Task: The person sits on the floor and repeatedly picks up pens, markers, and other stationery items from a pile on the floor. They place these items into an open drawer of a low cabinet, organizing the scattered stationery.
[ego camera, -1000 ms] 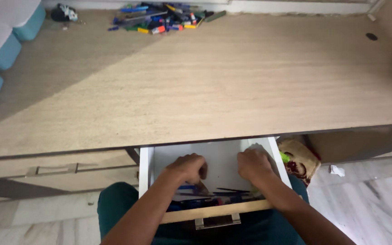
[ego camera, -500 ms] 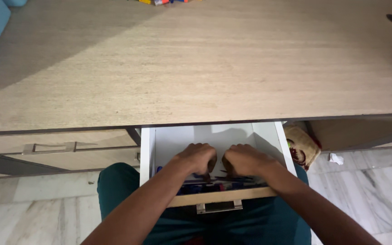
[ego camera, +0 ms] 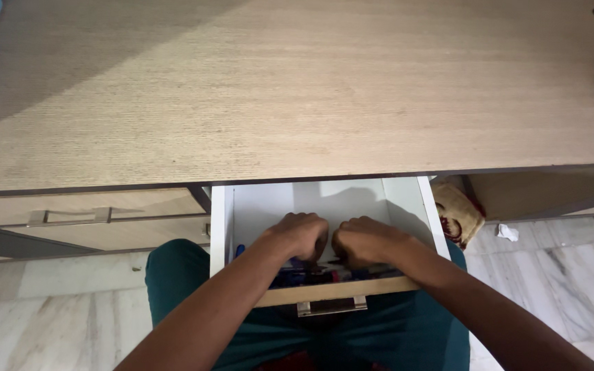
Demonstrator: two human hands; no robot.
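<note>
A white drawer (ego camera: 220, 227) with a wooden front and a metal handle (ego camera: 331, 306) is pulled out from under the wooden desk (ego camera: 297, 89). Several pens (ego camera: 290, 276), mostly blue and dark, lie along its front. Both hands are inside the drawer, knuckles side by side. My left hand (ego camera: 298, 235) is curled over the pens, and my right hand (ego camera: 364, 240) is curled beside it, fingers down among the pens. What each hand grips is hidden by the fingers.
A closed drawer with a metal handle (ego camera: 70, 217) lies to the left. A patterned cloth bag (ego camera: 456, 213) sits under the desk at the right, with crumpled paper (ego camera: 508, 232) on the marble floor. My legs in teal trousers (ego camera: 173, 275) are under the drawer.
The two hands have come together at the drawer's middle, from apart a second ago. The view tilted down, so the pile of pens at the desk's far edge left the picture.
</note>
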